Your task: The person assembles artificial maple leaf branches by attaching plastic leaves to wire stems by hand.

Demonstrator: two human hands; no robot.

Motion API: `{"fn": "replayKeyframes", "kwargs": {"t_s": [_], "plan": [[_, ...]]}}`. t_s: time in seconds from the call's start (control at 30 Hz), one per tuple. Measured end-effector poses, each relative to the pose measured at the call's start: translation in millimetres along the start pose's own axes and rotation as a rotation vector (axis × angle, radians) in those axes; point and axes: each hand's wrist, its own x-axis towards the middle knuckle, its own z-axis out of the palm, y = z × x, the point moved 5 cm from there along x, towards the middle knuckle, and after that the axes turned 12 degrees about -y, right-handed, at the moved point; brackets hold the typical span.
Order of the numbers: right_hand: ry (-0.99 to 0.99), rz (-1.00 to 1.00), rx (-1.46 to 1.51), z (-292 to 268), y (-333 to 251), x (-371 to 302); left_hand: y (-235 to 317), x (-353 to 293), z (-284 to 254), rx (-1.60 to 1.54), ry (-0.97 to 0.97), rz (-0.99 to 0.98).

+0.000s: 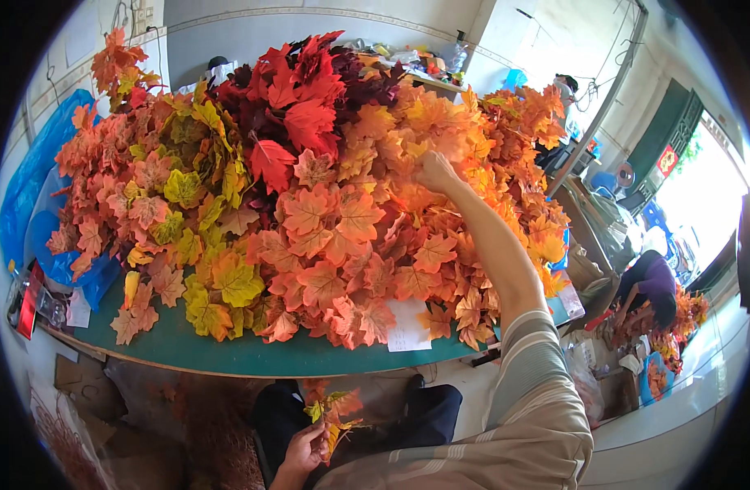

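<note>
My left hand (306, 449), low over my lap, pinches the stems of a small bunch of artificial maple leaves (336, 412) in yellow, green and orange. Far out over the table, my right hand (438, 173) is among the orange artificial maple leaves (465, 131) of the big heap. Its fingers look curled in, and whatever they hold is lost among the leaves. Coral-pink leaves (330, 224) pile up in front of it. Left of it are red leaves (301, 114), and yellow-green leaves (236, 278) lie further left.
The heap covers most of a green table (309, 353). A slip of white paper (409, 327) lies at its near edge. Blue plastic bags (36, 184) are at the left. On the right, a person in purple (652, 286) bends over more leaves. A cluttered shelf (424, 69) stands behind.
</note>
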Motion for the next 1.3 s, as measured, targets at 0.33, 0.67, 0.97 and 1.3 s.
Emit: {"fn": "replayKeyframes", "kwargs": {"t_s": [0.33, 0.67, 0.97, 1.3], "plan": [[0.237, 0.066, 0.275, -87.2, 37.3, -35.3, 12.3, -0.4, -4.5, 0.018, 0.075, 0.027], [0.221, 0.389, -0.044, -51.8, 50.5, -0.2, 11.9, 0.7, 5.0, 0.019, 0.095, 0.043], [0.571, 0.139, 0.022, -79.6, 23.3, 2.2, 11.4, -3.8, -1.6, 0.027, 0.098, 0.029], [0.44, -0.074, -0.268, -70.9, 1.6, 9.7, 14.1, -2.2, 0.3, 0.025, 0.072, 0.062]]}}
